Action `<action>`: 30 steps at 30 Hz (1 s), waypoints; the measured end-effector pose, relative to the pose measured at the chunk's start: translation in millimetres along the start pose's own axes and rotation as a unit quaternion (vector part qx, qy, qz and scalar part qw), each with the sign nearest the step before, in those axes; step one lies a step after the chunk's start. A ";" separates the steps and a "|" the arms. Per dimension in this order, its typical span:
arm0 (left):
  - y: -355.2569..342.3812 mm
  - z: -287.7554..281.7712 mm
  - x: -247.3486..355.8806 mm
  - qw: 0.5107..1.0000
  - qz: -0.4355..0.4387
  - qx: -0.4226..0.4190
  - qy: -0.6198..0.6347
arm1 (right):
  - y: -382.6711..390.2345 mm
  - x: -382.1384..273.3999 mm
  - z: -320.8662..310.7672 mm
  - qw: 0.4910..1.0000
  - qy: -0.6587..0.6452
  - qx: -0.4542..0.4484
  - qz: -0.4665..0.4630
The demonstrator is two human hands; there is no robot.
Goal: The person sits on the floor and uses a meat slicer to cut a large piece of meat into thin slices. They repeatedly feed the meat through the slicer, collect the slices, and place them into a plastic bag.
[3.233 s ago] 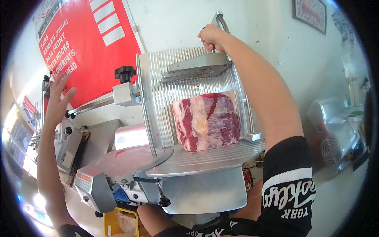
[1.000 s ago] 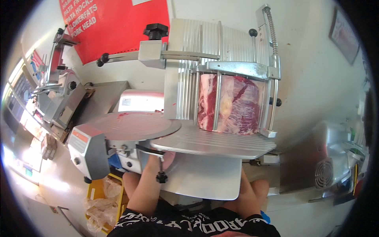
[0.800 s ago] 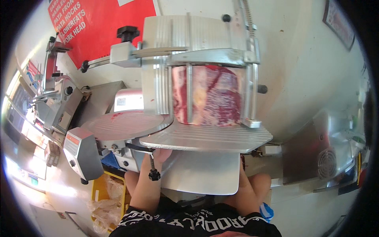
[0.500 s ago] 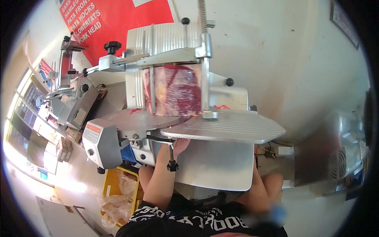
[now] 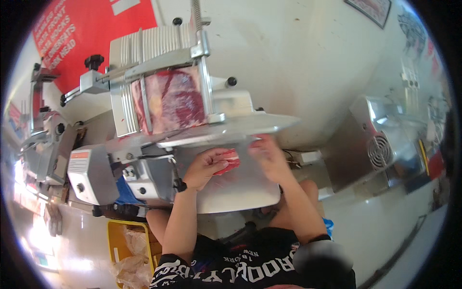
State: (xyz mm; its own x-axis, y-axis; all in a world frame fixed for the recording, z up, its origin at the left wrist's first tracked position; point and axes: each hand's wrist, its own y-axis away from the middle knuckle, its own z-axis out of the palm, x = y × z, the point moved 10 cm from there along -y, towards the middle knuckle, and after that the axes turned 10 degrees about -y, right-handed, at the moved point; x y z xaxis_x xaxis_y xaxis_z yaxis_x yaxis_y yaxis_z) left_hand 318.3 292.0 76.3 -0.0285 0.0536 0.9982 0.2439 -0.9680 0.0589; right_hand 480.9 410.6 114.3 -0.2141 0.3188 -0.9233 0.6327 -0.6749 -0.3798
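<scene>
A block of red, fat-marbled raw meat (image 5: pixel 171 103) is clamped upright between metal bars on the ridged carriage of a meat slicer (image 5: pixel 124 86). Below it, over the flat steel tray (image 5: pixel 240 195), my left hand (image 5: pixel 203 169) pinches a thin red meat slice (image 5: pixel 228 162) between thumb and fingers. To its right, my right hand (image 5: pixel 267 156) is raised under the edge of the slicer's ridged plate (image 5: pixel 260 124). Motion smears its fingers; a bit of red shows at their tips, but whether they grip it is unclear.
Another slicer (image 5: pixel 41 139) stands at the left. On the floor, a yellow crate (image 5: pixel 114 241) holds clear plastic bags (image 5: pixel 132 269). At the right is a steel machine (image 5: pixel 353 130) with a round vent. A black knob (image 5: pixel 180 185) juts out near my left wrist.
My left hand has come from beneath the plate into view with a meat slice. My right hand has risen from the tray's right side. The view has shifted rightward.
</scene>
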 end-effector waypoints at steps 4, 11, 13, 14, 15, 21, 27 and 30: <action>-3.2 8.6 16.7 0.964 0.060 0.004 -0.260 | 4.2 22.0 32.1 0.982 0.060 -0.082 0.162; 3.0 -124.8 -20.0 0.963 0.050 0.266 0.004 | 10.7 12.2 33.9 0.931 0.355 -0.008 -0.081; 4.2 -117.2 -4.2 0.938 0.078 0.274 0.198 | 11.9 8.4 32.5 0.936 0.337 -0.006 -0.102; 3.5 -113.5 3.3 0.937 0.086 0.245 0.234 | 13.2 10.0 33.3 0.938 0.332 -0.011 -0.096; -2.6 -106.8 13.7 0.934 0.098 0.210 0.272 | 12.0 8.7 32.9 0.938 0.333 -0.014 -0.094; -15.7 -84.5 22.0 0.900 0.082 0.138 0.406 | 10.4 12.6 37.0 0.934 0.344 -0.029 -0.091; -36.7 -92.0 -27.5 0.863 0.018 0.086 0.498 | 9.8 12.1 34.1 0.941 0.323 -0.021 -0.103; -25.7 -100.1 -31.6 0.910 0.051 0.188 0.365 | 12.9 4.4 21.8 0.945 0.298 0.028 -0.130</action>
State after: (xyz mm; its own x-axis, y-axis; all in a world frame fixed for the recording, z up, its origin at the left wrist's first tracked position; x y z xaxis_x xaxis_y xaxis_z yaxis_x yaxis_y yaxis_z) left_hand 215.9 290.7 41.8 -0.5896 -0.3420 0.7317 0.5927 -0.7986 0.1044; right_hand 471.9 388.8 104.1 0.1118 0.7861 -0.6079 0.5719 -0.5511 -0.6075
